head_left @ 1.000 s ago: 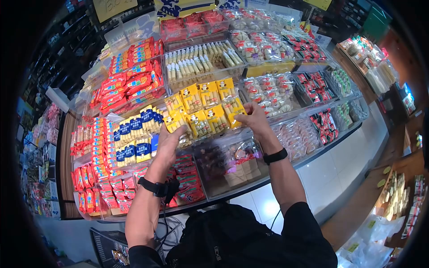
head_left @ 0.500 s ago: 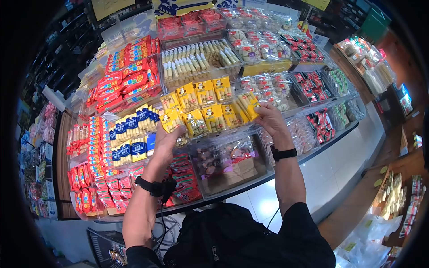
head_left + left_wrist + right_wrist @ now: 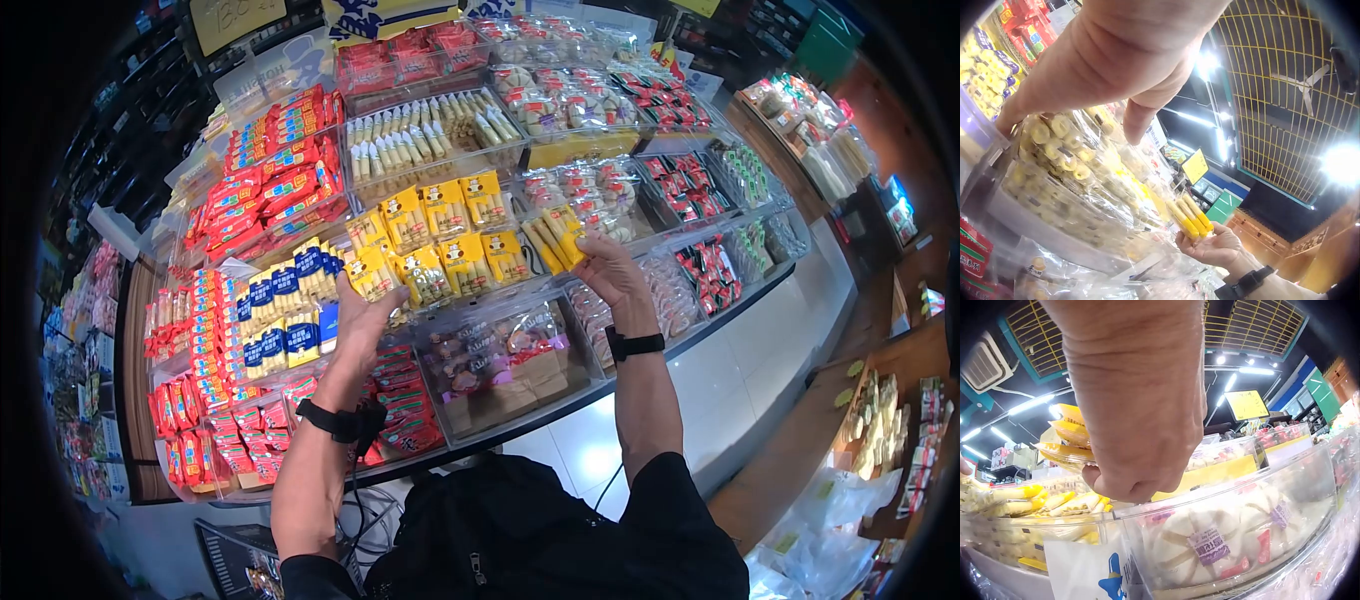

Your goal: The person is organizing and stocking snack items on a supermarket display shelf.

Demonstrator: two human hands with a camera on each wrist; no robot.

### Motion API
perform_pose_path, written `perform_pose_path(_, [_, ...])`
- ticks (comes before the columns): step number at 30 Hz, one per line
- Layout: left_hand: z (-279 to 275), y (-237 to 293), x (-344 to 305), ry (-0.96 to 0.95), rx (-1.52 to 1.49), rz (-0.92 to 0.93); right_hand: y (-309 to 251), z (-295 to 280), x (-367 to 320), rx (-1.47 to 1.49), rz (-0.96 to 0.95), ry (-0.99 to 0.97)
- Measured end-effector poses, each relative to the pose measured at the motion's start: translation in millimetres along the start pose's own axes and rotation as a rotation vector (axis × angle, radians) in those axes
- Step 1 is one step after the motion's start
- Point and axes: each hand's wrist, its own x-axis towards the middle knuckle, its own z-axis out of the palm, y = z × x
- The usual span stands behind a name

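Observation:
In the head view my right hand pinches a small stack of yellow snack packets with pale sticks inside, held tilted at the right end of the bin. The right wrist view shows these packets layered beside the thumb. My left hand straddles the front-left yellow packet, its thumb on the right and fingers on the left. From the left wrist, that hand arches over clear-wrapped stick snacks, thumb pointing down. Two rows of yellow packets lie between the hands.
Blue-and-white stick packets lie left of the yellow ones. A clear-walled bin of brown packets is in front. Round wrapped cakes sit behind the right hand. A black basket stands low at left.
My right hand has drawn yellow packets from the front-right end of the rows and moved them right, apart from the others. My left hand stays at the front-left packet.

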Motion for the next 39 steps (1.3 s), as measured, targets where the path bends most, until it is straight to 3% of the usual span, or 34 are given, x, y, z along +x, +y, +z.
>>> perform_pose_path(5, [-10,-15,8,0.007,-0.044,-0.029,-2,8,-5,0.037,0.031,0.011])
perform_pose_path(8, [-10,-18,7,0.144,-0.007,-0.017,-4,11,-10,0.015,0.046,-0.014])
perform_pose_path(11, [-10,-5,-10,0.374,0.670,0.421,-8,28,-27,-0.016,0.058,-0.072])
perform_pose_path(14, [2,35,-47,0.127,0.439,0.564,1,46,-41,-0.045,0.094,-0.202])
perform_pose_path(17, [20,41,-68,-0.222,0.099,0.335,14,65,-55,-0.047,0.207,-0.356])
perform_pose_path(20, [26,49,-71,-0.471,-0.297,-0.167,18,91,-68,-0.057,0.324,-0.427])
perform_pose_path(24, [26,40,-71,-0.605,-0.435,-0.350,23,104,-75,-0.214,0.355,-0.468])
perform_pose_path(29, [26,27,-74,-0.599,-0.354,-0.281,19,113,-77,-0.506,0.271,-0.491])
perform_pose_path(32, [26,15,-70,-0.588,-0.534,-0.220,25,114,-75,-0.522,0.094,-0.312])
perform_pose_path(35, [27,24,-75,-0.547,-0.716,-0.187,33,120,-87,-0.213,-0.076,-0.018])
perform_pose_path(39, [43,16,-83,-0.295,-0.739,-0.068,80,104,-111,-0.052,0.055,-0.018])
